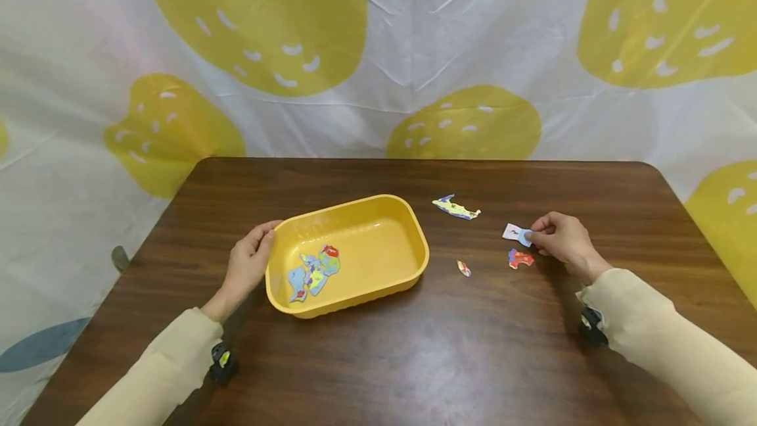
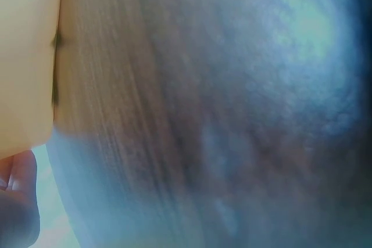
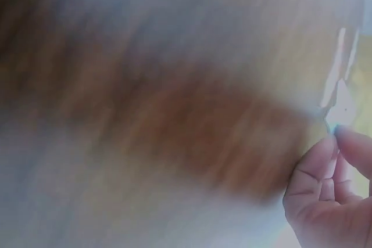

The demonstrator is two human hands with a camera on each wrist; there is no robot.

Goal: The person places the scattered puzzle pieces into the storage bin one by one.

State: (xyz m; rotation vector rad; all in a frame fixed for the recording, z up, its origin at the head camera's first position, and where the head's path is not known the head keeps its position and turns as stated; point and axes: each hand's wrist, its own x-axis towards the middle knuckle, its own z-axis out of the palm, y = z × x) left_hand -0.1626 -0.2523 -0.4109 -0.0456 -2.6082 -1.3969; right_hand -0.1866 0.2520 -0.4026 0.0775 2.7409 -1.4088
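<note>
In the head view my left hand (image 1: pixel 244 268) grips the left rim of a yellow plastic tub (image 1: pixel 381 245), fingers at the far side and thumb toward me. Several flat, colourful puzzle pieces (image 1: pixel 317 278) lie together at the tub's left end. Over on the right, my right hand (image 1: pixel 564 242) pinches a pale blue and white puzzle piece (image 1: pixel 512 233) between thumb and fingertips. That piece (image 3: pixel 340 108) shows edge-on in the right wrist view. Just below it sits a red and blue piece (image 1: pixel 520 258). The left wrist view catches only part of the tub (image 2: pixel 26 56) and fingers.
A long yellow and blue piece (image 1: pixel 457 208) lies on the brown wooden table (image 1: pixel 437 360), right of the tub's far corner. Between tub and right hand is a small red and white piece (image 1: pixel 464 268). A fruit-print cloth (image 1: pixel 378 127) hangs behind the table.
</note>
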